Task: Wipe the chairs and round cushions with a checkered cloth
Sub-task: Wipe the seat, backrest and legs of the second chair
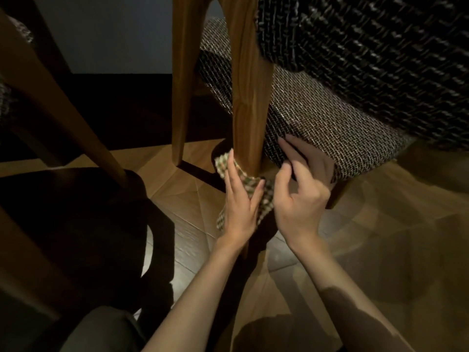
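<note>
At the centre of the frame, a checkered cloth (265, 203) is wrapped round the lower part of a wooden chair leg (247, 102), its green, white and reddish checks showing on both sides of the wood and one end hanging below. The left hand (239, 207) holds the cloth against the leg, fingers lying up the left side and thumb curled across the front. Just to the right, the right hand (302, 191) lies against the front edge of the woven seat (317, 123), fingers bent; we cannot tell whether it grips the edge or only touches it. The seat, in brown and cream weave, slopes from upper centre to the right, and above it, filling the upper right of the frame, we see a darker black-and-white woven fabric (368, 47). A second wooden leg (182, 85) stands left of the first. Below lies a wooden floor (380, 237) crossed by shadows. At the left of the frame another chair (50, 92) slants in deep shade, with a pale wall (114, 29) behind it.
</note>
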`<move>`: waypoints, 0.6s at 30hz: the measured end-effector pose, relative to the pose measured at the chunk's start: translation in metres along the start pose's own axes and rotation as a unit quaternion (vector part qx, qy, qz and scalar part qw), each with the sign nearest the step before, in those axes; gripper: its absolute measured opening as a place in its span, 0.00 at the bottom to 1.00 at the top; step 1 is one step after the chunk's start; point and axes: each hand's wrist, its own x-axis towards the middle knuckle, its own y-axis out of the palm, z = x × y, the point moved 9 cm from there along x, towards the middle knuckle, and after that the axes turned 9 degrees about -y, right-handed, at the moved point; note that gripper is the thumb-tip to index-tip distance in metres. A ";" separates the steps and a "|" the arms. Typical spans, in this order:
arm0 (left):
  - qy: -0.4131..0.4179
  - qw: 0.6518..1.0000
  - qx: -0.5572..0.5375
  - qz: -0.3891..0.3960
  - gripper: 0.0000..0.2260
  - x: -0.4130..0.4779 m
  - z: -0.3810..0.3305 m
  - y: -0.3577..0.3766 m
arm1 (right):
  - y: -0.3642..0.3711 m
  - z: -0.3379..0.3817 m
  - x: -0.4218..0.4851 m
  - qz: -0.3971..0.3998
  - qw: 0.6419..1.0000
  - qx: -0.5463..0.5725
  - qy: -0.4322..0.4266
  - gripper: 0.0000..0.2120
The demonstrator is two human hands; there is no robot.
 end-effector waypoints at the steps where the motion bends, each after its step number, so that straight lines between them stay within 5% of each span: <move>1: -0.022 1.000 0.000 0.010 0.36 -0.004 0.012 0.002 | 0.002 0.001 -0.004 0.015 1.000 -0.004 -0.012 0.12; 18: -0.283 0.955 -0.046 0.080 0.31 -0.067 0.150 0.029 | -0.001 0.005 -0.029 0.113 0.983 -0.094 -0.109 0.15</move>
